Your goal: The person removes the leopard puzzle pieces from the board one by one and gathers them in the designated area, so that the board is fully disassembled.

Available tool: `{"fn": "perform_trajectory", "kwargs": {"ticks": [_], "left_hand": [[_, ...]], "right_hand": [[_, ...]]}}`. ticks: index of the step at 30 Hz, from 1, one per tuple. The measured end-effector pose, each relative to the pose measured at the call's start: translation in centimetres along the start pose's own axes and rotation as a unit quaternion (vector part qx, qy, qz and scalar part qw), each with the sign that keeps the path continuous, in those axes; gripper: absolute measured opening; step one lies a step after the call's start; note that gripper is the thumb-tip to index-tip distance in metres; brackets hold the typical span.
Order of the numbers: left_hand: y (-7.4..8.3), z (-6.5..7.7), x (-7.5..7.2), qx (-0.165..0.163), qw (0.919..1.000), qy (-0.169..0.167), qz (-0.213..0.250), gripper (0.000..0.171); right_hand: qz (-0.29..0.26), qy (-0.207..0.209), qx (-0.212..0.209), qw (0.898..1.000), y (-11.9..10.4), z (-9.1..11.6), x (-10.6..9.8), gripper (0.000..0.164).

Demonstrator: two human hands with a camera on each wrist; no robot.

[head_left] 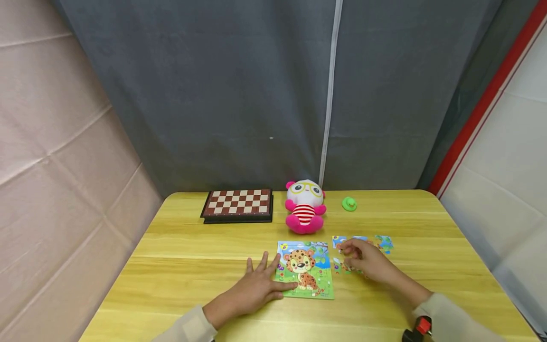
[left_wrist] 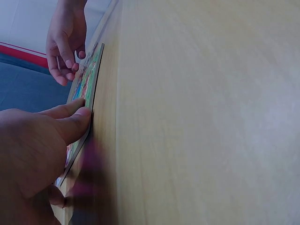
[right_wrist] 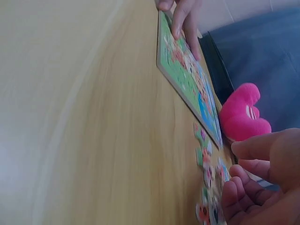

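A jigsaw puzzle board (head_left: 318,275) with a cartoon leopard lies flat on the wooden table. My left hand (head_left: 254,289) has its fingers spread at the board's left side, and a straight finger lies across the picture. To the right of the board are several loose puzzle pieces (head_left: 386,243), partly covered by my right hand (head_left: 368,260). That hand hovers over them with loosely bent fingers. In the right wrist view, a gap shows between its thumb and fingers, and no piece is visible there. Below those fingers lie more puzzle pieces (right_wrist: 206,159).
A pink and white plush toy (head_left: 305,209) sits behind the puzzle board. To its left lies a checkered game board (head_left: 237,203) in a dark case. A small green duck toy (head_left: 349,204) is near the table's back edge, in front of a grey curtain (head_left: 235,95).
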State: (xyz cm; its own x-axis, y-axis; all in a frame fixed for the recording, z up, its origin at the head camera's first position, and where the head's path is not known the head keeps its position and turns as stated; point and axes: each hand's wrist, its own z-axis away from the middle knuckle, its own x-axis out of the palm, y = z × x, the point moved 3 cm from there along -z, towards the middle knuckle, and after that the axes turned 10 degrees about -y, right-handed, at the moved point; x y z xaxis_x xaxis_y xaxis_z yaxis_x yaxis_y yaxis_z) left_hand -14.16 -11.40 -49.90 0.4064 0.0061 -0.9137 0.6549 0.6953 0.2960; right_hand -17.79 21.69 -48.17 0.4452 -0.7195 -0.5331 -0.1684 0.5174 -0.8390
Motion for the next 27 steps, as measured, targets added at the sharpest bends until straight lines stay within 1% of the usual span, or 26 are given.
{"fn": "perform_trajectory", "kwargs": {"ticks": [4, 10, 19, 27], "left_hand": [[0.0, 0.1, 0.0, 0.0, 1.0, -0.003, 0.003, 0.043], [0.1, 0.0, 0.0, -0.002, 1.0, -0.005, 0.001, 0.043], [0.0, 0.0, -0.1, 0.0, 1.0, -0.003, -0.005, 0.043], [0.1, 0.1, -0.1, 0.001, 1.0, -0.005, 0.0, 0.043]], "right_hand": [[0.001, -0.008, -0.006, 1.0, -0.4, -0.8, 0.8, 0.036], [0.019, -0.017, -0.02, 0.999, -1.1, -1.5, 2.0, 0.037], [0.036, -0.036, -0.018, 0.999, -2.2, -2.3, 3.6, 0.044], [0.062, -0.048, -0.016, 0.997, -2.5, -2.5, 4.5, 0.044]]}}
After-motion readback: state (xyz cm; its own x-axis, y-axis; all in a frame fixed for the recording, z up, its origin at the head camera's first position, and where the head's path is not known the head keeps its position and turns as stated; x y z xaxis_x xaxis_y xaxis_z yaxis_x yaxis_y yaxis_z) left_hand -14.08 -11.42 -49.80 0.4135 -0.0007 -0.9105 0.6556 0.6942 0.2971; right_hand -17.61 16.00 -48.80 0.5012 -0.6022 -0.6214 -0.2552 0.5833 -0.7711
